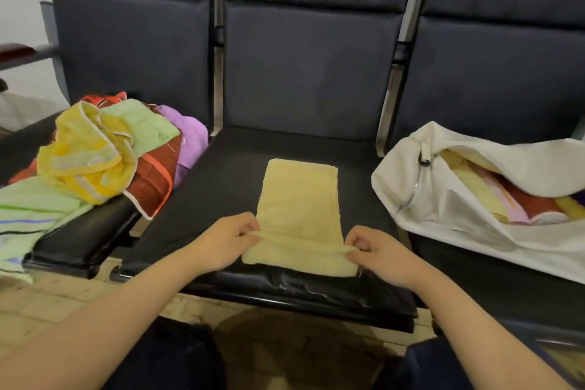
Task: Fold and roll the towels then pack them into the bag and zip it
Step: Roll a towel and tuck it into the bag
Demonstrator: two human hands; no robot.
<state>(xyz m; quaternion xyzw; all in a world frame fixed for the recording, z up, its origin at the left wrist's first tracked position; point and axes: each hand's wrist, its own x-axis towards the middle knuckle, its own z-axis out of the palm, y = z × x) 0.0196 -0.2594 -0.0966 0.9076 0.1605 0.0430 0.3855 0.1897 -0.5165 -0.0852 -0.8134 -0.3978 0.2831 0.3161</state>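
Note:
A pale yellow towel [299, 199], folded into a long strip, lies on the middle black seat [221, 180]. Its near end is turned over into a first fold. My left hand [229, 239] pinches the left corner of that near end, and my right hand [376, 252] pinches the right corner. On the right seat a white bag [443, 199] lies with its zip [411, 190] undone. Several rolled towels [519, 203] in yellow, pink and red show inside its mouth.
A heap of loose towels [104, 152] in yellow, green, red and purple covers the left seat and hangs over its front edge. Dark seat backs [304, 57] rise behind. My knees and a tiled floor [38, 304] lie below the seat's front edge.

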